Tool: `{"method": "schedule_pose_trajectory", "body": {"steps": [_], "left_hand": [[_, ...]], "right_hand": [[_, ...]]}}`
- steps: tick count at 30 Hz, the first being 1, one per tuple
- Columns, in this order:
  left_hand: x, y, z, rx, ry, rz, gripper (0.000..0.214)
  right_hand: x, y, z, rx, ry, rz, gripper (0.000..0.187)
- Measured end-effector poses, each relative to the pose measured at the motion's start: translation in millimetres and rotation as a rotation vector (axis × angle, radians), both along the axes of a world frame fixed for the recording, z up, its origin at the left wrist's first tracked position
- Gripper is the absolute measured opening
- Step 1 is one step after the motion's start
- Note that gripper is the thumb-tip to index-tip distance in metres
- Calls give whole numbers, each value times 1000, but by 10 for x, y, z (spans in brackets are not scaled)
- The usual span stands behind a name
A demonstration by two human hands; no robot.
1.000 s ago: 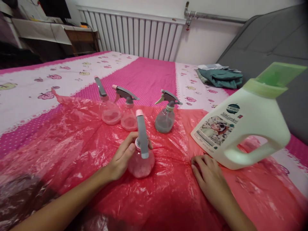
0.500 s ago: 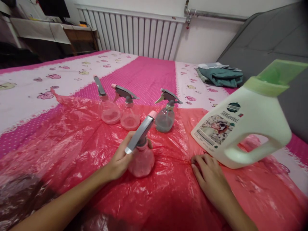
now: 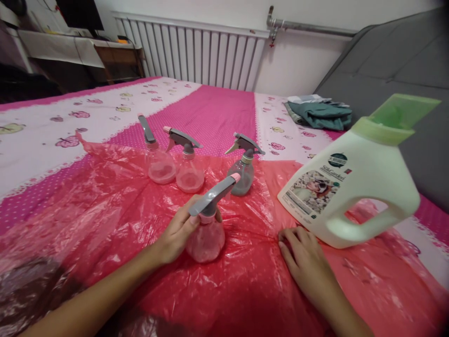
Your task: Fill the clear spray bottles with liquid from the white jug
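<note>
My left hand (image 3: 180, 229) is closed round the neck of a clear spray bottle (image 3: 206, 241) with a grey head and pink nozzle. Its base is on the red plastic sheet (image 3: 245, 290), and the nozzle points to the right and away from me. My right hand (image 3: 303, 252) lies on the sheet with its fingers loosely bent and nothing seen in it. Just beyond that hand stands a big pale green detergent jug (image 3: 379, 168) with a green cap. Behind the held bottle are a pink-nozzled spray bottle (image 3: 189, 178), a similar spray bottle (image 3: 161, 168) and a greyish spray bottle (image 3: 242, 173).
The sheet is spread over a bed with a pink and white patterned cover (image 3: 224, 112). Folded clothes (image 3: 322, 112) lie at the back right, before a grey headboard (image 3: 393, 61). A white radiator (image 3: 196, 51) lines the wall, and a desk (image 3: 119, 58) stands far left.
The head of the held spray bottle has turned, so its nozzle now points further right. My right hand has stayed in place on the sheet. The other bottles and the jug have not moved.
</note>
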State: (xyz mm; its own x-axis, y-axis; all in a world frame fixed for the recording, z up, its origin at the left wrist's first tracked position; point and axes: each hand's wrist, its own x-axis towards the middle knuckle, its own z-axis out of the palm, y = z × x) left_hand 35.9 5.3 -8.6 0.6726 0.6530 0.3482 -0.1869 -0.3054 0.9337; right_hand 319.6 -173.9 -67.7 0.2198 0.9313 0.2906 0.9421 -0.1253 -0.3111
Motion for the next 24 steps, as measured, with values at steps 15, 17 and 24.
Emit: {"method": "schedule_pose_trajectory", "body": {"steps": [15, 17, 24], "left_hand": [[26, -19, -38, -25, -201, -59, 25], [14, -13, -59, -49, -164, -24, 35], [-5, -3, -79, -60, -77, 31, 66]], "right_hand": [[-6, 1, 1, -3, 20, -6, 21], [-7, 0, 2, -1, 21, -7, 21], [-2, -10, 33, -14, 25, -5, 22]]}}
